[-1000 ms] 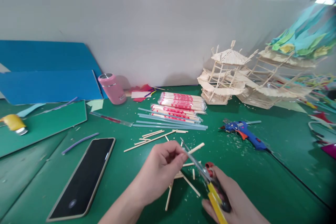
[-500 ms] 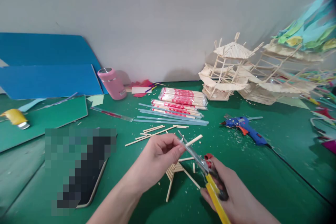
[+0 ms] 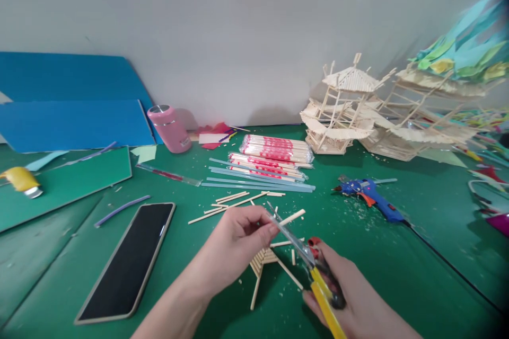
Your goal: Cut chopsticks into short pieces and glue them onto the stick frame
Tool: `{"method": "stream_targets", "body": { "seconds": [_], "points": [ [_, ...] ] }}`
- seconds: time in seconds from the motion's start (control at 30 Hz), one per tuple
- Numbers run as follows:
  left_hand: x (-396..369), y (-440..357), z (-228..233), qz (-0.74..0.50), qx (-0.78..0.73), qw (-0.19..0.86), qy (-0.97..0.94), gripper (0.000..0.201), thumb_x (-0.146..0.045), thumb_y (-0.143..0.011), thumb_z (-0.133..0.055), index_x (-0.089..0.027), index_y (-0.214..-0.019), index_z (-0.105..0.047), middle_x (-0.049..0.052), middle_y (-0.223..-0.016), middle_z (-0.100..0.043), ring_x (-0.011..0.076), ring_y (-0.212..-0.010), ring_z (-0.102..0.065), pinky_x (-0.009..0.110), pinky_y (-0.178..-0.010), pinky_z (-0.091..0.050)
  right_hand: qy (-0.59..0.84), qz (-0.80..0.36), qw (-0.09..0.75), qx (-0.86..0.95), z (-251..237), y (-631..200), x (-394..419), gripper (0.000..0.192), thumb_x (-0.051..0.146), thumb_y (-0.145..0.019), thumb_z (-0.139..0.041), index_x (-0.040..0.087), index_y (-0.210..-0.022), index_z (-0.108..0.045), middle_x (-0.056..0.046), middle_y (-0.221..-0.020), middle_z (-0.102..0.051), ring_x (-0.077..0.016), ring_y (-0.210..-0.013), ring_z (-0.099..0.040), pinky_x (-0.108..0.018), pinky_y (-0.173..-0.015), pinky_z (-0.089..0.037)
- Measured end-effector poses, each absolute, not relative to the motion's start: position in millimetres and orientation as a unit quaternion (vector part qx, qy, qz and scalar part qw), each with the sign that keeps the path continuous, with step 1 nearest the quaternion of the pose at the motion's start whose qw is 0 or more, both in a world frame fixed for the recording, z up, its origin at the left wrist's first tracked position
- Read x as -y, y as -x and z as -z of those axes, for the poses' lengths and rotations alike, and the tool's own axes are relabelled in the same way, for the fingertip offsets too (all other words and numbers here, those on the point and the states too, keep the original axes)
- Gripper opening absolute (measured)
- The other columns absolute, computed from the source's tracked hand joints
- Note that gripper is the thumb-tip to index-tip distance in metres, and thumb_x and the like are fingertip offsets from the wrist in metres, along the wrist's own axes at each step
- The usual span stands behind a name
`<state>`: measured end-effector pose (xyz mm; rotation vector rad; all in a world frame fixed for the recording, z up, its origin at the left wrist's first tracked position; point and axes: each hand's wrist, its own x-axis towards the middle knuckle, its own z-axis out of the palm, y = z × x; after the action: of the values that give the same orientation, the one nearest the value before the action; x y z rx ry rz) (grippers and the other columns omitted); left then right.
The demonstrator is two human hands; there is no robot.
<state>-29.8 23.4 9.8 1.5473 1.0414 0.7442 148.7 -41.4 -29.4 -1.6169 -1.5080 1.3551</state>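
Observation:
My right hand [image 3: 350, 291] is closed around scissors [image 3: 300, 246] with long silver blades and yellow, red and dark handle parts. The blades slant up and left toward my left hand [image 3: 242, 246]. Pinched in the left fingers is a thin wooden stick [image 3: 294, 216], its free end pointing right, beside the blades. Whether the blades touch the stick I cannot tell. Below lies a small frame of sticks [image 3: 258, 267] with spread legs and closely set rows, partly hidden by my left hand. A short cut piece [image 3: 293, 257] rests beside it.
Loose sticks [image 3: 234, 204], pale blue glue sticks [image 3: 258, 183] and wrapped stick bundles [image 3: 276, 148] lie ahead. At right are a blue glue gun [image 3: 369, 196] with its cord and stick-built pavilions [image 3: 353, 106]. Leftward are a phone [image 3: 127, 265], pink flask [image 3: 170, 130] and yellow cutter [image 3: 22, 181].
Both hands, the stick and the scissors keep nearly the same positions. The whole view has shifted slightly. The blocky blur over the phone is gone, and a purple strip shows beside it.

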Motion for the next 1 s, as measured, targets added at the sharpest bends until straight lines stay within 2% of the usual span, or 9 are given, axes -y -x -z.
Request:
{"method": "stream_targets", "body": {
  "seconds": [0.1,0.2,0.27,0.43,0.5,0.63,0.7,0.9,1.0],
  "points": [
    [-20.4,24.2,-5.5,-0.337,-0.473,0.435,-0.688,0.018,-0.021,-0.082,-0.045,-0.015,-0.070,-0.058,-0.001,-0.061,-0.051,0.0101,-0.056,-0.043,0.021,-0.051,-0.033,0.612,-0.510,0.277,0.537,33.8,-147.3,42.2,0.040,0.032,-0.064,-0.055,0.022,-0.101,-0.045,0.001,-0.073,-0.053,-0.0134,-0.065,-0.055,-0.023,-0.063,-0.047],
    [-16.6,19.1,-1.5,-0.371,-0.468,0.322,-0.735,0.021,-0.017,-0.083,-0.043,-0.015,-0.068,-0.057,-0.001,-0.062,-0.049,0.0101,-0.057,-0.042,0.021,-0.053,-0.032,0.619,-0.496,0.264,0.549,33.7,-145.9,39.6,0.034,0.029,-0.064,-0.055,0.021,-0.096,-0.048,0.003,-0.067,-0.049,-0.0112,-0.057,-0.050,-0.021,-0.058,-0.046],
    [-16.4,20.3,-2.5,-0.366,-0.457,0.357,-0.727,0.023,-0.018,-0.083,-0.042,-0.014,-0.066,-0.057,-0.001,-0.060,-0.047,0.0096,-0.056,-0.040,0.021,-0.052,-0.031,0.618,-0.482,0.257,0.565,32.7,-146.3,38.5,0.031,0.027,-0.063,-0.056,0.019,-0.091,-0.049,0.002,-0.069,-0.051,-0.0108,-0.058,-0.049,-0.020,-0.056,-0.044],
    [-20.1,28.9,-11.3,-0.319,-0.411,0.575,-0.632,0.023,-0.028,-0.082,-0.046,-0.013,-0.068,-0.057,-0.003,-0.055,-0.043,0.0076,-0.050,-0.033,0.019,-0.046,-0.027,0.615,-0.463,0.259,0.584,37.4,-150.7,42.3,0.036,0.029,-0.063,-0.058,0.021,-0.096,-0.049,0.000,-0.072,-0.055,-0.0120,-0.059,-0.051,-0.019,-0.052,-0.043],
    [-18.8,27.0,-11.4,-0.320,-0.426,0.562,-0.633,0.023,-0.027,-0.082,-0.046,-0.013,-0.067,-0.057,-0.003,-0.055,-0.043,0.0078,-0.050,-0.033,0.019,-0.045,-0.027,0.619,-0.453,0.259,0.587,39.9,-151.9,43.2,0.041,0.030,-0.063,-0.060,0.021,-0.101,-0.048,0.000,-0.072,-0.056,-0.0123,-0.058,-0.052,-0.020,-0.054,-0.045],
    [-11.9,17.1,-6.5,-0.366,-0.488,0.373,-0.699,0.020,-0.019,-0.082,-0.044,-0.014,-0.070,-0.059,-0.001,-0.060,-0.049,0.0098,-0.054,-0.040,0.020,-0.050,-0.030,0.618,-0.450,0.252,0.594,38.3,-153.0,40.3,0.037,0.029,-0.065,-0.060,0.020,-0.100,-0.051,-0.001,-0.072,-0.058,-0.0136,-0.062,-0.054,-0.020,-0.056,-0.046],
    [-10.8,16.0,-6.1,-0.375,-0.485,0.327,-0.719,0.022,-0.018,-0.082,-0.042,-0.014,-0.066,-0.057,-0.001,-0.059,-0.047,0.0096,-0.054,-0.039,0.020,-0.051,-0.030,0.614,-0.449,0.248,0.600,35.8,-153.8,38.8,0.035,0.028,-0.065,-0.060,0.021,-0.098,-0.052,-0.001,-0.073,-0.059,-0.0145,-0.065,-0.056,-0.020,-0.058,-0.047],
    [-18.7,27.7,-12.5,-0.298,-0.442,0.542,-0.650,0.025,-0.028,-0.082,-0.044,-0.014,-0.066,-0.056,-0.004,-0.053,-0.039,0.0078,-0.049,-0.031,0.019,-0.044,-0.025,0.614,-0.453,0.248,0.596,35.9,-153.5,40.8,0.041,0.028,-0.062,-0.061,0.020,-0.101,-0.051,0.001,-0.070,-0.058,-0.0126,-0.060,-0.054,-0.019,-0.055,-0.045],
    [-17.6,24.8,-9.3,-0.317,-0.466,0.509,-0.651,0.022,-0.026,-0.082,-0.044,-0.014,-0.070,-0.058,-0.004,-0.055,-0.044,0.0079,-0.050,-0.034,0.019,-0.045,-0.027,0.614,-0.467,0.249,0.586,37.4,-150.3,40.2,0.037,0.029,-0.062,-0.060,0.018,-0.096,-0.051,0.001,-0.068,-0.056,-0.0119,-0.059,-0.052,-0.018,-0.054,-0.044]
  ]
}}
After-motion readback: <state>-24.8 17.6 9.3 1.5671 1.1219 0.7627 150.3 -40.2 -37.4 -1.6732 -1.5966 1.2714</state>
